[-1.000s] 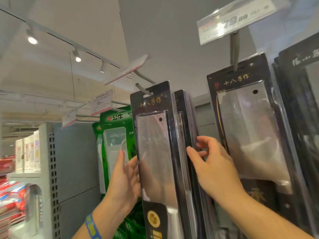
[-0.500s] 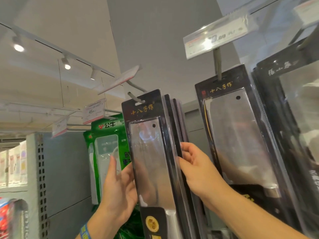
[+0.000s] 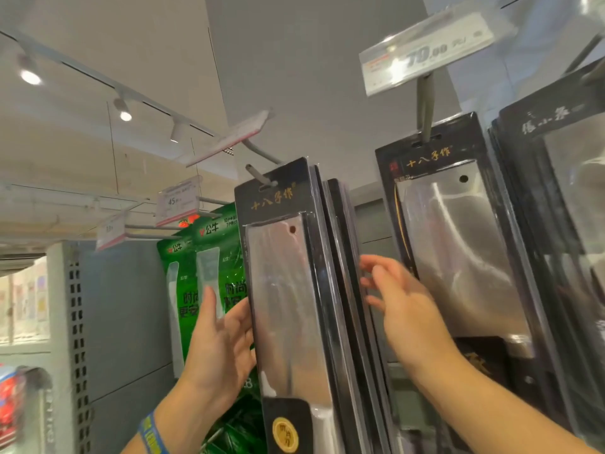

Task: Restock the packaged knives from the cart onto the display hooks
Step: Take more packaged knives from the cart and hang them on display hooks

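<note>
A row of black packaged cleavers (image 3: 288,290) hangs on a grey display hook (image 3: 258,173), several packs deep. My left hand (image 3: 219,342) lies flat against the left edge of the front pack, fingers straight. My right hand (image 3: 402,309) hovers just right of the stack with fingers spread, slightly blurred, gripping nothing. Another packaged cleaver (image 3: 458,244) hangs on the neighbouring hook (image 3: 425,109) to the right. The cart is out of sight.
Green packaged goods (image 3: 209,263) hang left of the cleavers. Price tags (image 3: 425,50) jut out above the hooks. More black knife packs (image 3: 563,224) crowd the right edge. A grey perforated shelf upright (image 3: 73,322) stands at the left.
My right hand has let go of the stack's right edge and drawn slightly away with fingers spread. The left hand stays against the front pack. The view shifted a little.
</note>
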{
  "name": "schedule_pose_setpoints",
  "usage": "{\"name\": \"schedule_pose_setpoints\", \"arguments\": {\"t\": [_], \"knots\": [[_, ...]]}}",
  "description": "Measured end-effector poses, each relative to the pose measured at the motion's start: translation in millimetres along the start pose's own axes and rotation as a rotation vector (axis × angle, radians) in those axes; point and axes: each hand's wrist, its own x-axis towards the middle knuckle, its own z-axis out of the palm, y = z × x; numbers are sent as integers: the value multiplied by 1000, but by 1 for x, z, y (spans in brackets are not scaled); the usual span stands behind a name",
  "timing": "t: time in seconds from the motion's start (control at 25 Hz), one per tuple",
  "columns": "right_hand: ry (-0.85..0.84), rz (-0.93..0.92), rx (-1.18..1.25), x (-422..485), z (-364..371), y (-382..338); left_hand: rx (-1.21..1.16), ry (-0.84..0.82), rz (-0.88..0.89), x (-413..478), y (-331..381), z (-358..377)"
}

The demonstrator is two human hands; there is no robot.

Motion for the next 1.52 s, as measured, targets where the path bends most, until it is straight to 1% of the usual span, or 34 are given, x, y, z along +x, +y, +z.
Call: {"name": "schedule_pose_setpoints", "arguments": {"t": [0.04,0.12,0.16,0.2,0.44,0.6,0.76,1.0,1.04,1.12,1.2,1.32,1.4,1.52], "knots": [[43,-20,-97,5,-3,3,12,-15,-8,3,3,1],[42,-14,-315,17,-3,5,13,-54,-22,10,9,7],[32,-3,-380,24,-2,7,1,-68,-29,13,12,10],[24,6,-396,31,0,8,-9,-78,-41,16,14,12],[89,38,-208,44,8,17,37,-136,-65,20,19,11],[31,44,-107,38,11,15,-39,-180,-15,11,21,3],[-84,-9,9,21,16,7,-21,-193,45,4,21,-7],[-108,21,37,17,8,8,68,-222,46,7,19,-13],[-88,16,37,17,6,8,79,-221,39,9,19,-12],[-8,12,-55,21,4,12,88,-223,19,13,19,-8],[25,47,-115,28,7,15,91,-227,-13,17,23,1],[51,91,-92,37,13,19,117,-237,-52,23,27,14],[38,110,-83,39,13,19,104,-233,-63,25,26,19],[26,190,-16,36,16,18,80,-224,-39,23,22,19]]}}
